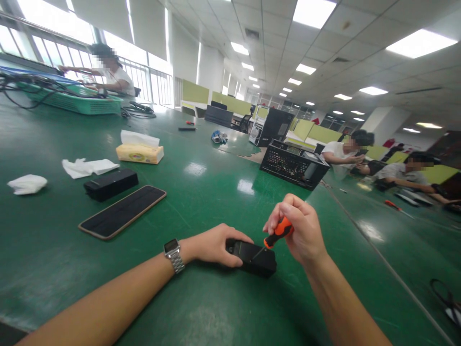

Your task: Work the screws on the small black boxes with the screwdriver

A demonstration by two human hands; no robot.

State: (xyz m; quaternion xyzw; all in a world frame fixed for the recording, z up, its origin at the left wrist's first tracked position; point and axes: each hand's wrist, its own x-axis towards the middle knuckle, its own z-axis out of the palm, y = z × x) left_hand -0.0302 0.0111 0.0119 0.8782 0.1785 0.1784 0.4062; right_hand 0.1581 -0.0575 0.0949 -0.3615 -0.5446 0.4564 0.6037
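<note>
Black box (262, 265) laid on green tabletop (201, 300), clamped at one end by left hand (216, 246), presumably so slipping is prevented; far end left uncovered for access. Orange-black screwdriver (279, 232) gripped in right hand (301, 227), tilted over box's top.

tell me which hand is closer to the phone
Left. The left hand, gripping a black device, is right of the phone; the right hand, gripping an orange-and-black screwdriver, is farther right.
</note>
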